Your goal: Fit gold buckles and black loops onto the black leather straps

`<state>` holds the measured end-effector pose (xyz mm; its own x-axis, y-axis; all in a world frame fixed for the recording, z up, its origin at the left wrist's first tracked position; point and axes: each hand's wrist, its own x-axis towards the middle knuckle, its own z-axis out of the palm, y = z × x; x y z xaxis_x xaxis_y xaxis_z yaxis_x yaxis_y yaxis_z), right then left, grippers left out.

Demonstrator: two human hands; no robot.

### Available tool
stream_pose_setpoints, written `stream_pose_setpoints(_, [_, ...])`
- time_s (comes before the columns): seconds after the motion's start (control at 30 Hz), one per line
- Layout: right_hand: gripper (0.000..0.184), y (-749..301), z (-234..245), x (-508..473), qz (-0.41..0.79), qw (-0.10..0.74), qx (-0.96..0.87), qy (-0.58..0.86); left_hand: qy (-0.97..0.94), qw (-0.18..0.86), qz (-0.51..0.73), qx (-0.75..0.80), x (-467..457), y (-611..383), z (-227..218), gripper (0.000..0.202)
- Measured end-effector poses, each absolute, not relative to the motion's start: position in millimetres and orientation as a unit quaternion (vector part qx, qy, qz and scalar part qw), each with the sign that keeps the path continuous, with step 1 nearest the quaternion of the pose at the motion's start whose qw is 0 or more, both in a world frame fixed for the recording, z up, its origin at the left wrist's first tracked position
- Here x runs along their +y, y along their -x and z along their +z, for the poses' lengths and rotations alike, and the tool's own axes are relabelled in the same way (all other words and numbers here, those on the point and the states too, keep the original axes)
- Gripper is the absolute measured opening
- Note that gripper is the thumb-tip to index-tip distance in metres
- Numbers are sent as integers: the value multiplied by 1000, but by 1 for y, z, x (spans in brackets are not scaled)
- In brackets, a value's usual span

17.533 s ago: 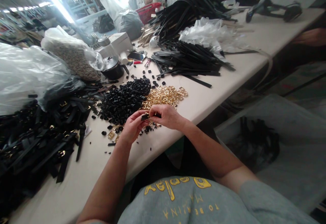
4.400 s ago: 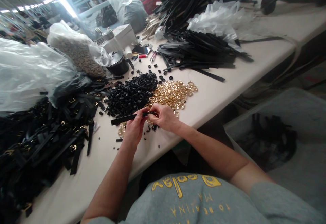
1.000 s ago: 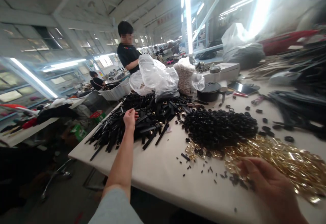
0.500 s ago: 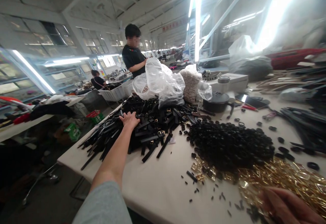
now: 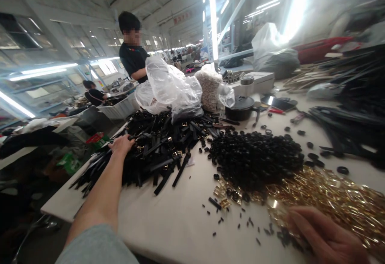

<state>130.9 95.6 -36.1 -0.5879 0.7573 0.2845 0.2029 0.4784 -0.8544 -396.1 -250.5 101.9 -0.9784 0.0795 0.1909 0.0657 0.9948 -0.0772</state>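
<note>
Over at the desk (image 5: 180, 220), the left hand (image 5: 122, 144) reaches out and rests on the heap of black straps (image 5: 156, 152), fingers curled loosely on it, gripping nothing that I can make out. Nearer, the right hand (image 5: 326, 238) lies open, fingers spread, at the edge of the gold buckles (image 5: 331, 196), beside the black rings (image 5: 255, 158). A person (image 5: 134, 55) stands behind clear bags (image 5: 171, 85).

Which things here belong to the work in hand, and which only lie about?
In hand: left hand on the black strap pile; right hand at the gold buckles; black loops.
Lying about: plastic bag, black pot, phone.
</note>
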Motion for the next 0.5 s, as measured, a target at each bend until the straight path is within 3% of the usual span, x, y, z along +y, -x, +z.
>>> stream_pose_setpoints(0.13, [22,-131,-19,88,455,303,-792,273,15,93,41,-995,-257,404,96,56])
stream_pose_setpoints(0.33, [25,-130,-11,85,479,334,-776,238,5,108,-10,-994,-249,386,116,64])
stream_pose_setpoints(0.5, [26,-129,-15,81,507,370,-748,218,42,199,-120,-972,-211,318,142,62])
